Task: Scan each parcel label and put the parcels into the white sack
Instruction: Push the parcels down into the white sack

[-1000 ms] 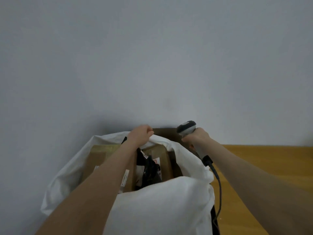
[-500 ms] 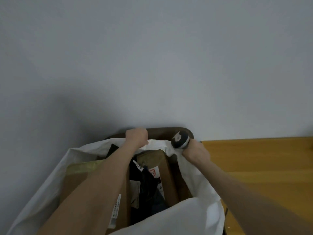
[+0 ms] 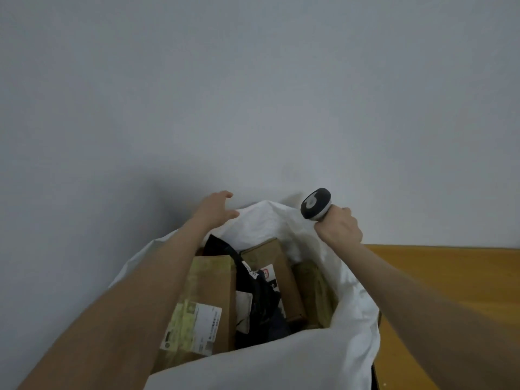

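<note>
- Head view looks down into the white sack (image 3: 253, 367), whose mouth gapes wide between both forearms.
- Left hand (image 3: 215, 209) hovers at the sack's far rim, fingers spread and relaxed, grasping nothing; I cannot tell whether the thumb touches the cloth.
- Right hand (image 3: 339, 229) is clenched round the handle of the scanner (image 3: 315, 204), whose dark head sticks up past the knuckles. This fist sits against the sack's right rim.
- Parcels lie inside the sack: a cardboard box (image 3: 213, 282) on the left with a pale label (image 3: 194, 327) facing up, a dark soft parcel (image 3: 261, 302) in the middle, a narrower brown box (image 3: 278, 266) beside it, and another box (image 3: 315, 288) against the right wall.
- Wooden table (image 3: 450, 277) lies to the right of the sack; a grey wall (image 3: 253, 80) fills the upper half.
</note>
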